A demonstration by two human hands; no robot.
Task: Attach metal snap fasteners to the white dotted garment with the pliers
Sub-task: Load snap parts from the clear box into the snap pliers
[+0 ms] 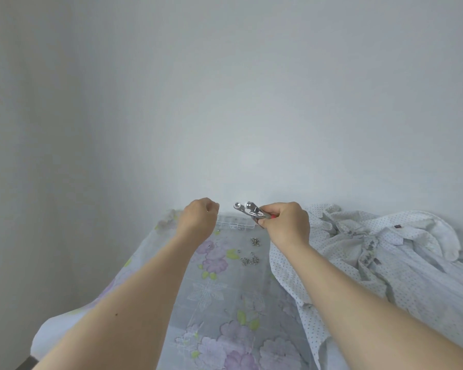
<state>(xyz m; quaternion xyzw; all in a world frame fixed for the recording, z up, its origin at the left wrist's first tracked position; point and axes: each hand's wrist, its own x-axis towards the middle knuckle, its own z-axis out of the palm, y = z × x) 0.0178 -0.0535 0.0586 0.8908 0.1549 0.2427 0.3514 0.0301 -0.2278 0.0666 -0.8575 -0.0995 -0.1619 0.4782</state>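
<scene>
right hand [286, 222] fisted round snap pliers [251, 210], head raised toward left hand [198, 218], likely for loading a snap part. left hand curled nearly shut, fingertips pinched (holding something? cannot tell). loose snap fasteners [251, 253] on floral cloth [219, 303] below, near clear parts box [233, 225]. white dotted garment [372, 257] crumpled just right of right wrist, untouched by either hand.

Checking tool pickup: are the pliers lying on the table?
No, the right hand holds the pliers raised above the floral tablecloth.
</scene>
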